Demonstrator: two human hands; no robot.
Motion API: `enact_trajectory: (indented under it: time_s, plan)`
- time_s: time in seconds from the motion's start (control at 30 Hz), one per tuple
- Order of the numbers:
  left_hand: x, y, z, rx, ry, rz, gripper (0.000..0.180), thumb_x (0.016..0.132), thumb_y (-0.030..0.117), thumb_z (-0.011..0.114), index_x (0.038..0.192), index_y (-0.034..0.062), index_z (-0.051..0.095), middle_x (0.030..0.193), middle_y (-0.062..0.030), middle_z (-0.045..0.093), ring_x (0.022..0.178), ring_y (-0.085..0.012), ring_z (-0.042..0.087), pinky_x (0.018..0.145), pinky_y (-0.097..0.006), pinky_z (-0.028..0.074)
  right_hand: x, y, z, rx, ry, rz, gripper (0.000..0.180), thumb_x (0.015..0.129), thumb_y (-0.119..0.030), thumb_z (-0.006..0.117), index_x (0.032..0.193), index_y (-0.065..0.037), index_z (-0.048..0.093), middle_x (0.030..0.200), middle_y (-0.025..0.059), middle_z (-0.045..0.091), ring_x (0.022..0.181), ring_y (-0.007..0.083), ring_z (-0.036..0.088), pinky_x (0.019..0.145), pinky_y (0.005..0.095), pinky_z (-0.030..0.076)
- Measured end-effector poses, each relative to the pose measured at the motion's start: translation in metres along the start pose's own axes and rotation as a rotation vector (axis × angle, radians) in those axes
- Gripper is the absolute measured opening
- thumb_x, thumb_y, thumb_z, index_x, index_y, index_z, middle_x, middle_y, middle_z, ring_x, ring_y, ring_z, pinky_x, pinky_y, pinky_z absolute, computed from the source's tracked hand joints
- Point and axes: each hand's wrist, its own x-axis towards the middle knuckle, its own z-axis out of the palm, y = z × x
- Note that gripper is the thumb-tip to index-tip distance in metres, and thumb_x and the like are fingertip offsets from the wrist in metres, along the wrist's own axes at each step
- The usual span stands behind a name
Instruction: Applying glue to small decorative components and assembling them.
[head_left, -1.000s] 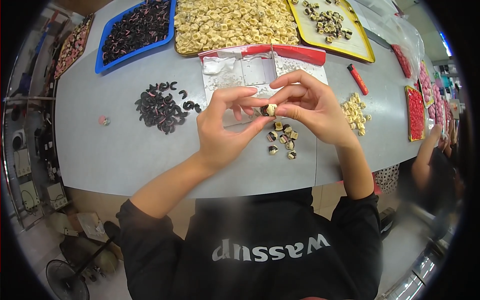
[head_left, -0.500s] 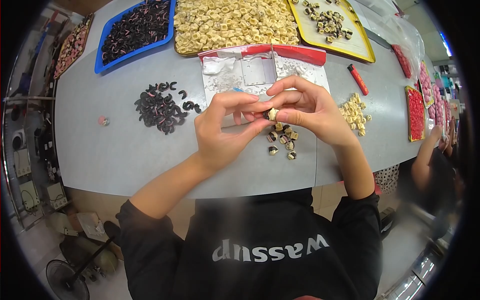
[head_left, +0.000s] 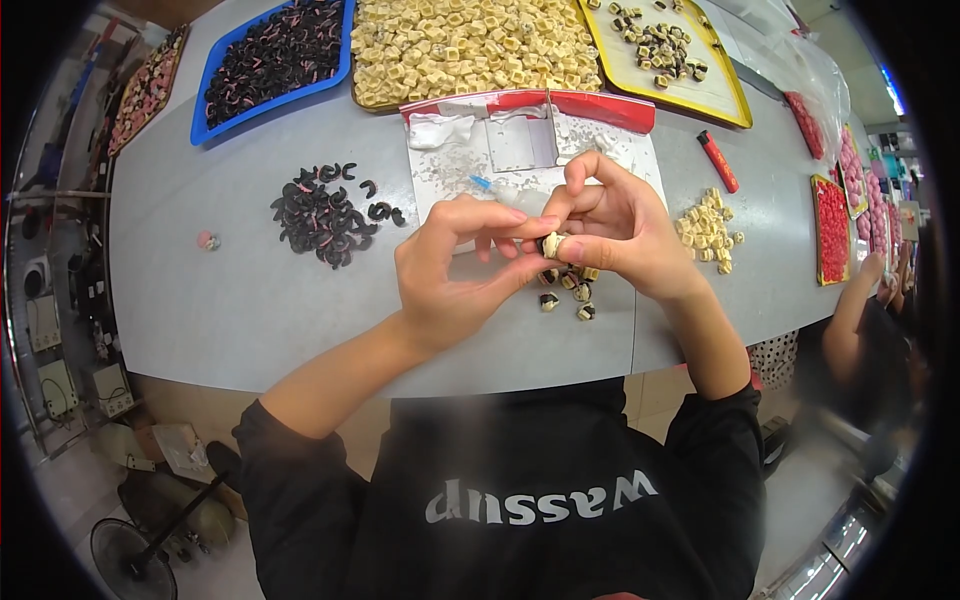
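Between my two hands, over the near middle of the table, is a small cream-and-black piece [head_left: 551, 245]. My left hand [head_left: 445, 270] pinches its dark side between thumb and fingers. The thumb and fingers of my right hand [head_left: 640, 240] close on its cream side, with the index finger raised and bent. Just below my fingertips lie several similar two-coloured pieces [head_left: 582, 292], partly hidden by the hands. A loose pile of black curved pieces [head_left: 322, 222] is to the left of my left hand. Small hollow cream pieces [head_left: 708, 232] are heaped to the right of my right hand.
Beyond my hands lies a red-and-white open carton [head_left: 430, 170] with white scraps and a blue-tipped item [head_left: 481, 182]. Behind stand a blue tray [head_left: 198, 115] of black pieces, heaped cream pieces [head_left: 475, 50] and a yellow tray [head_left: 705, 103]. A red stick-shaped object [head_left: 717, 162] lies right.
Both hands have moved slightly toward me and right with the piece. My right index finger has lifted away from it. More of the blue-tipped item shows now.
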Motion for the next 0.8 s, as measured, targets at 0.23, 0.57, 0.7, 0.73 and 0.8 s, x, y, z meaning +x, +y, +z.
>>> enact_trajectory:
  time_s: [0.23,0.57,0.7,0.73,0.8]
  plan:
    - [0.004,0.0046,-0.0006,0.005,-0.002,0.003,0.043,0.069,0.002,0.079,0.1,0.0042,0.05,0.091,-0.0075,0.07,0.065,-0.01,0.059,0.053,-0.02,0.044,0.0025,0.0023,0.0031,0.074,-0.006,-0.06,0.045,0.076,0.001,0.07,0.101,-0.01,0.034,0.092,0.0129,0.061,0.091,0.0179,0.06,0.077,0.0274,0.049]
    - [0.0015,0.0033,-0.0003,-0.001,0.0,-0.011,0.043,0.068,0.003,0.08,0.1,0.005,0.05,0.09,-0.0065,0.07,0.063,-0.0099,0.057,0.052,-0.02,0.043,0.0027,0.0035,0.0027,0.103,0.011,-0.035,0.047,0.075,0.001,0.072,0.1,-0.011,0.034,0.089,0.0125,0.061,0.084,0.0146,0.059,0.072,0.0248,0.048]
    - [-0.0011,0.0014,0.0,0.014,-0.002,0.004,0.043,0.069,0.003,0.08,0.1,0.0049,0.05,0.091,-0.0073,0.069,0.064,-0.0096,0.057,0.053,-0.02,0.043,0.0029,-0.0013,-0.0004,0.042,-0.022,0.04,0.042,0.078,-0.002,0.07,0.103,-0.009,0.037,0.093,0.012,0.062,0.087,0.0161,0.061,0.072,0.026,0.049]
    - [-0.0013,0.001,0.0015,-0.019,0.011,-0.034,0.043,0.069,0.003,0.08,0.101,0.0047,0.05,0.092,-0.0075,0.069,0.065,-0.0092,0.057,0.054,-0.02,0.044,0.0032,0.0004,-0.0006,0.042,-0.02,0.039,0.042,0.078,-0.002,0.07,0.103,-0.009,0.037,0.093,0.012,0.062,0.087,0.0161,0.061,0.072,0.026,0.049]
    - [-0.0004,0.0022,0.0016,-0.053,0.024,-0.071,0.043,0.07,0.003,0.079,0.101,0.0045,0.05,0.093,-0.0077,0.068,0.067,-0.0087,0.058,0.055,-0.02,0.044,0.0042,0.0072,-0.0011,0.13,0.022,0.033,0.037,0.082,-0.007,0.067,0.105,-0.008,0.039,0.096,0.0109,0.063,0.091,0.0189,0.062,0.075,0.0292,0.05]
